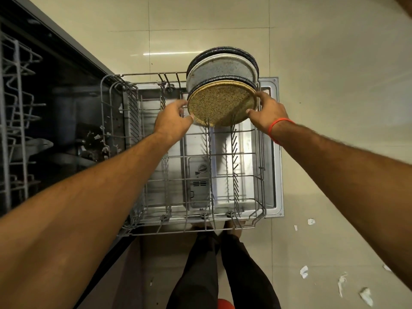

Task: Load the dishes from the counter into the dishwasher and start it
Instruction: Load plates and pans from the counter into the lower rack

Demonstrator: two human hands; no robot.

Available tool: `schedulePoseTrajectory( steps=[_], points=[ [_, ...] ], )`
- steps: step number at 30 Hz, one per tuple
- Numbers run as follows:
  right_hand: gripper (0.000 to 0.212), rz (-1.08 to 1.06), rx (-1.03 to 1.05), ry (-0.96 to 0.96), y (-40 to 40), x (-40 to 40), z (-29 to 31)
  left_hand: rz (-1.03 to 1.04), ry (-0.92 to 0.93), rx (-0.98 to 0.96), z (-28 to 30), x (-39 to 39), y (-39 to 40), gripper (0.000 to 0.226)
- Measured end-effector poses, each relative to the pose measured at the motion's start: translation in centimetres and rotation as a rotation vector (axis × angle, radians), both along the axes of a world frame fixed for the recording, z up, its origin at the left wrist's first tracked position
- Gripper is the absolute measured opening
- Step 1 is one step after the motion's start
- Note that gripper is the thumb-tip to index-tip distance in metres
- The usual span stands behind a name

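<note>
- Pale tiled floor (334, 108) under a pulled-out lower rack (223, 175).
- A speckled tan plate (220, 105) stands on edge at the rack's far end, just before upright dark-rimmed plates (220, 65).
- Left hand (174, 119) and right hand (267, 112) grip its opposite rims, fingers curled on.

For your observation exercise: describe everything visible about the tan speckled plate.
The tan speckled plate is round, rimmed and looks like ceramic. It stands on edge among the tines at the far end of the lower rack, frontmost of several plates. The left hand and right hand grip its opposite edges.
</note>
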State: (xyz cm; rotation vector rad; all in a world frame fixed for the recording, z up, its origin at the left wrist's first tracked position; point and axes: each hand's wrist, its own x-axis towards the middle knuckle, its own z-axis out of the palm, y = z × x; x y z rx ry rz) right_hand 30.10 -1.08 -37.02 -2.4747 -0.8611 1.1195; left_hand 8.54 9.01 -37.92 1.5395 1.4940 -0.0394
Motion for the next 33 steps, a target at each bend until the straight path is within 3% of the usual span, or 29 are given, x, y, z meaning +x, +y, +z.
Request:
schedulePoseTrajectory(
  steps=[6,15,21,33],
  points=[
    [0.060,-0.115,0.018,0.078,-3.5,-3.5,4.0,0.182,-0.129,-0.112,4.5,-0.9,-5.5,0.059],
    [0.056,-0.355,0.118,0.392,-11.8,-10.6,12.5,0.428,-0.287,-0.251,15.5,-2.9,-16.0,0.055],
    [0.052,-0.279,0.217,0.433,-15.4,-11.9,19.9,0.540,-0.387,-0.261,23.2,-4.5,-20.8,0.055],
    [0.047,-0.038,0.428,0.590,-17.8,-14.8,37.7,0.590,-0.520,-0.017,39.8,-9.1,-27.7,0.047]
  ],
)
